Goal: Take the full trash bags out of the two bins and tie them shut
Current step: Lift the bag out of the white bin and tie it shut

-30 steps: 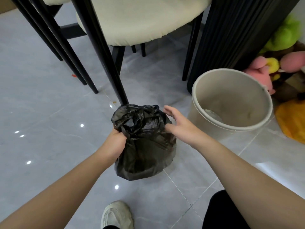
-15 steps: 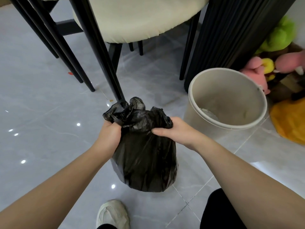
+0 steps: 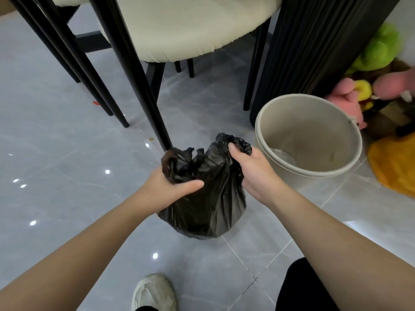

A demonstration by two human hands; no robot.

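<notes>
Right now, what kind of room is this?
Probably a home dining area: a cream chair on black legs, a black fluted table base, and plush toys piled on the tiled floor by the bin.

Trash bag (image 3: 202, 212), between left hand (image 3: 166, 189) and right hand (image 3: 258, 173): thin black plastic, glossy, crinkled.
Bin (image 3: 314, 129), beside right hand: beige plastic, matt, smooth.
Floor (image 3: 56, 153), under both hands: grey tile, polished.
</notes>
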